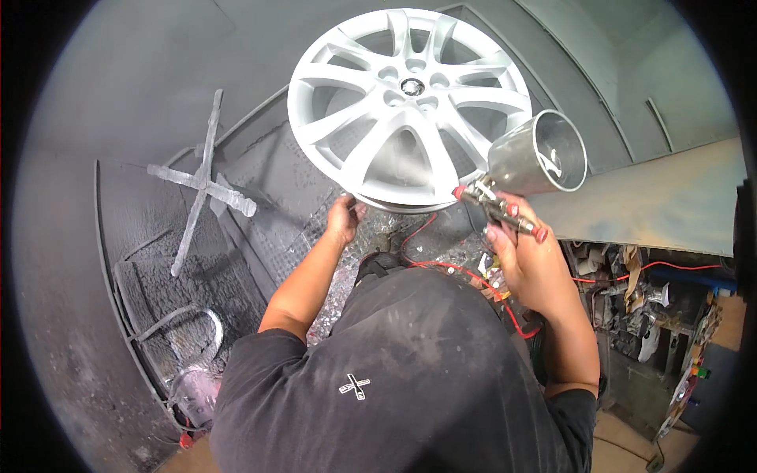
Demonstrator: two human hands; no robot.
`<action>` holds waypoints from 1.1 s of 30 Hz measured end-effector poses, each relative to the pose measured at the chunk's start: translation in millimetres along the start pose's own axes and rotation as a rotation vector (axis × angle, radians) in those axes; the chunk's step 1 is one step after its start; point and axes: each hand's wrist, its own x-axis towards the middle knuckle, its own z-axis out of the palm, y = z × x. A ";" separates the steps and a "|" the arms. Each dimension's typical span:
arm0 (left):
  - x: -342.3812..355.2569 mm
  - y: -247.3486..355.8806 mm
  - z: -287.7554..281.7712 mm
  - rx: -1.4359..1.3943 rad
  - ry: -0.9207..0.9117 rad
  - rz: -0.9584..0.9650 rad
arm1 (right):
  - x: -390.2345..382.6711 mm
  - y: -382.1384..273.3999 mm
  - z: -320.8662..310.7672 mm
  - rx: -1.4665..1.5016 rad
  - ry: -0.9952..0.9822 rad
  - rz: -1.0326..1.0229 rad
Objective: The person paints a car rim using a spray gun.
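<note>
Wheel (408, 106) lies face-up; left hand (344, 217) fingers clamped on its near rim, right hand (530, 264) fingers wrapped round spray gun (512, 177) just right, nozzle aimed wheelward.

A paint booth in a wheel-refinishing workshop. An alloy wheel (408, 106) freshly coated silver stands at its centre. Grey overspray crusts the booth walls (142, 87) behind and left of the wheel, and a paint-caked cross-shaped stand (203, 185) lies left of it. Cluttered shelves (654, 307) sit lower right of the wheel.
</note>
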 end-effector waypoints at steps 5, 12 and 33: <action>1.7 -16.6 10.9 0.109 -0.013 0.063 | -8.9 -4.6 8.9 0.185 -0.187 -0.054; -33.5 -60.2 42.8 -0.016 0.033 -0.024 | 12.8 7.4 14.6 -0.018 0.052 -0.067; 4.2 -25.3 20.8 0.124 0.081 0.136 | 3.1 -17.4 7.3 0.158 -0.174 -0.045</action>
